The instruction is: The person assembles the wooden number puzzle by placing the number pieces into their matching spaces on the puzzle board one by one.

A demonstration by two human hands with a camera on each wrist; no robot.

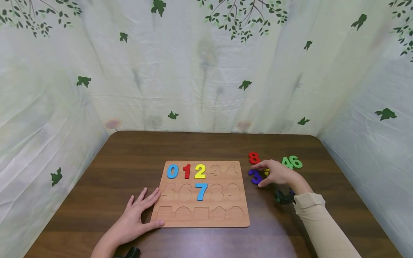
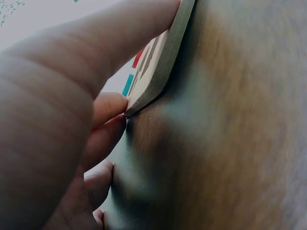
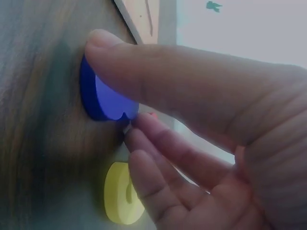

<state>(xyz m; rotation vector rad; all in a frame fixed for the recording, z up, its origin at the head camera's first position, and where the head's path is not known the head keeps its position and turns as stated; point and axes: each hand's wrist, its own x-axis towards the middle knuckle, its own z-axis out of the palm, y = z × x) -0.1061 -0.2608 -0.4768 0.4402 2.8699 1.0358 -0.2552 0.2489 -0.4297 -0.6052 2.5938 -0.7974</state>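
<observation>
A wooden number board (image 1: 190,218) lies on the table, with a blue 0 (image 1: 172,171), red 1 (image 1: 186,171), yellow 2 (image 1: 200,171) and light-blue 7 (image 1: 201,191) in its outlined places. At the board's left edge rests my left hand (image 1: 132,218), fingers spread; its thumb touches the lower left corner, seen closely in the left wrist view. Right of the board, my right hand (image 1: 277,172) pinches a dark blue 3 (image 1: 255,176) between thumb and fingers. In the right wrist view the thumb covers part of that 3 (image 3: 110,100), and a yellow piece (image 3: 120,196) lies under the fingers.
Beyond the right hand lie a red 8 (image 1: 254,157), a green 4 (image 1: 286,162) and a green 6 (image 1: 295,162). Another dark blue piece (image 1: 292,192) is partly hidden by the right wrist. Curtains printed with leaves surround the brown table (image 1: 145,147).
</observation>
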